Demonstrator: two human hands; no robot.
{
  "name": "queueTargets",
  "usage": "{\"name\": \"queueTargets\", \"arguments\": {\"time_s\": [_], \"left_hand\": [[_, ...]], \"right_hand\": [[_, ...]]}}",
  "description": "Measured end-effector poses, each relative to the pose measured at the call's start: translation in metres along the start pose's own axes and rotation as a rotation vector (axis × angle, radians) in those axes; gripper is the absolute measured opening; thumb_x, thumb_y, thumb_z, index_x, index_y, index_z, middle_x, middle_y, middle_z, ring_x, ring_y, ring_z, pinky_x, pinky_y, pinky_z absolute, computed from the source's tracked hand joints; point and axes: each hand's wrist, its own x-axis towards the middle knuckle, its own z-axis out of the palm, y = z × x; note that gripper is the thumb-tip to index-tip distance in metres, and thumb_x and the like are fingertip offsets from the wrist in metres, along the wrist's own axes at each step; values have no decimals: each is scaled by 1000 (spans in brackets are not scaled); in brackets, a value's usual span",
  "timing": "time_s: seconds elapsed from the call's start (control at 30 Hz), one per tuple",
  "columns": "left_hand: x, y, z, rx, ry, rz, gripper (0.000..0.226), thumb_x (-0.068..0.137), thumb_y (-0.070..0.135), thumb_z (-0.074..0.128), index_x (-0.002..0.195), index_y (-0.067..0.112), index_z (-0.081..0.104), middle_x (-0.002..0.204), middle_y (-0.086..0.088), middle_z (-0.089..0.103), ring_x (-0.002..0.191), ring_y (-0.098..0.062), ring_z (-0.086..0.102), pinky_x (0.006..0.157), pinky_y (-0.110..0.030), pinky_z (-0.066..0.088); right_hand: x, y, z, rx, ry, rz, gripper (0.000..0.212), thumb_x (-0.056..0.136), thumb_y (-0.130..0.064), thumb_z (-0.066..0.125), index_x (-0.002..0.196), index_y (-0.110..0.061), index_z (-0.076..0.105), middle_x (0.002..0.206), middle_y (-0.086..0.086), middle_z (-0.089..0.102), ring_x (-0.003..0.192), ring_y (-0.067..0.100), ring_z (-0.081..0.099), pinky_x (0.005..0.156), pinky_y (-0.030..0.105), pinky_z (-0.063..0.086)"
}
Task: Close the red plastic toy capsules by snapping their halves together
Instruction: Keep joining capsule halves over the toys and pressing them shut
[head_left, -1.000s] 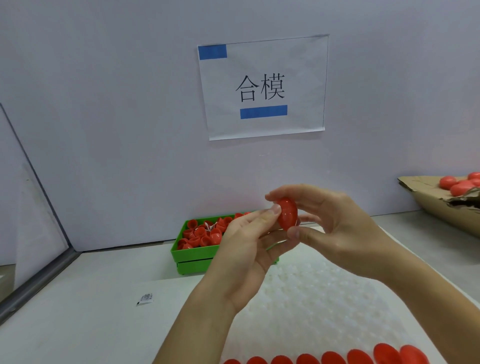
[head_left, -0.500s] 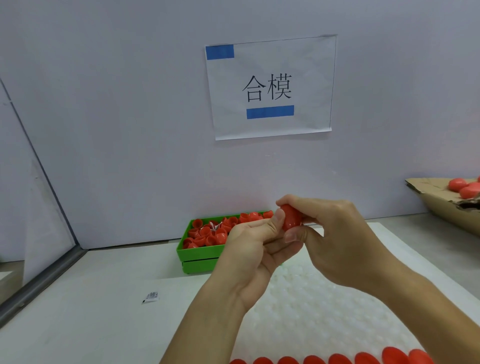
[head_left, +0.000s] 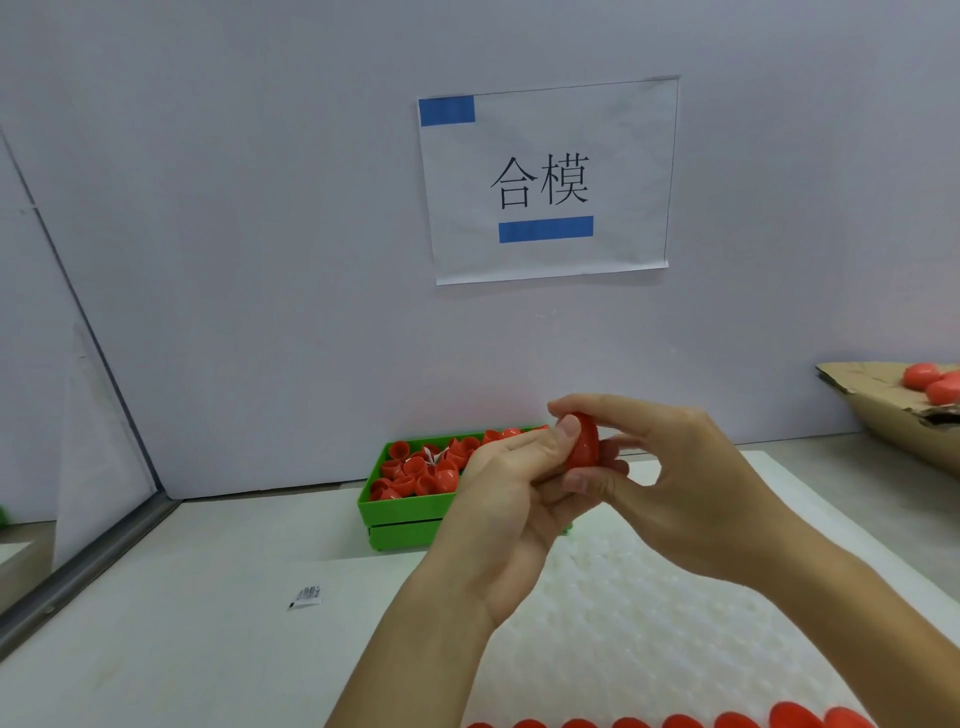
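Observation:
A red plastic capsule (head_left: 584, 441) is held in the air above the white bubble mat (head_left: 649, 623), squeezed between both hands. My left hand (head_left: 511, 512) comes from below, thumb pressing on the capsule's left side and fingers curled under it. My right hand (head_left: 675, 467) wraps over the top and right side, its thumb beneath. Whether the seam is fully joined is hidden by fingers. Behind the hands a green tray (head_left: 400, 514) holds several loose red capsule halves (head_left: 421, 470).
A row of several red capsules (head_left: 727, 719) lies along the mat's near edge. A cardboard box (head_left: 893, 415) at the right holds red capsules (head_left: 930, 384). A small label scrap (head_left: 306, 596) lies on the table to the left. A paper sign (head_left: 545, 182) hangs on the wall.
The hands have dropped slightly and closed tighter around the capsule; the right hand's fingers now cover more of it than one second ago.

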Motion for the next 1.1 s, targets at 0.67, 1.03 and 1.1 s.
{"name": "queueTargets", "arguments": {"time_s": [0.67,1.03,1.1], "left_hand": [[1,1,-12,788,155,536,38,70,34,83,105,33,70,96,15,73,91,-4,70,76,-14,55],[2,0,-12,753,149,555,31,79,16,82,101,30,67,95,14,73,92,-6,70,77,-17,57],[2,-2,-12,773,160,573,28,79,13,81,99,29,68,92,13,73,89,-8,71,75,-17,56]], "right_hand": [[4,6,-7,425,97,247,15,86,-1,69,92,-15,73,83,2,77,77,15,75,67,17,56],[4,0,-9,443,72,271,10,90,-8,66,94,-13,73,85,3,77,80,16,75,68,19,57],[5,-1,-9,426,58,289,9,90,-10,66,94,-10,74,84,5,77,80,16,75,69,20,57]]}}
